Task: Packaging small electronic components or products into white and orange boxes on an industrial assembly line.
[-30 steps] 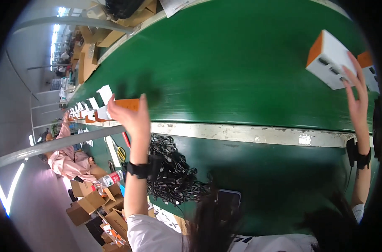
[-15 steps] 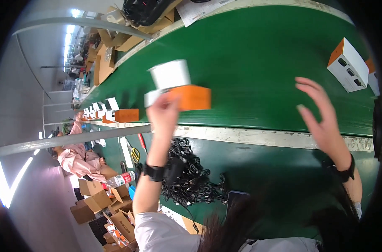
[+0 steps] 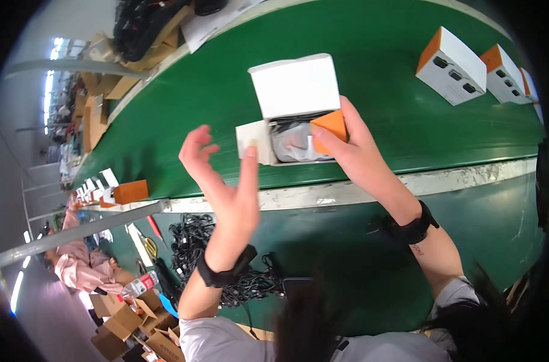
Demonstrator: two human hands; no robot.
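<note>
An orange and white cardboard box (image 3: 302, 161) is tilted toward me over the green surface, its white lid raised and its side flaps out. Inside lies something in a cloudy plastic bag (image 3: 292, 145), with a black cable (image 3: 298, 122) behind it; the bag's content is unclear. My right hand (image 3: 353, 142) grips the box at its right side, thumb on the orange flap. On the other side, my left hand (image 3: 223, 175) has its fingers spread, the thumb close to the white left flap; whether they touch I cannot tell.
Several closed boxes (image 3: 452, 66) stand at the far right. At the left, open boxes (image 3: 129, 192) line the green belt (image 3: 196, 108). A pile of black cables (image 3: 190, 244), yellow-handled scissors (image 3: 151, 246) and a dark phone (image 3: 297, 283) lie nearer. A metal bar (image 3: 81, 228) crosses the left; a person in pink (image 3: 84, 268) sits beyond.
My right hand has come in from the right and taken hold of the box. My left hand has let go and spread its fingers. The box's open top now faces me. The view has shifted.
</note>
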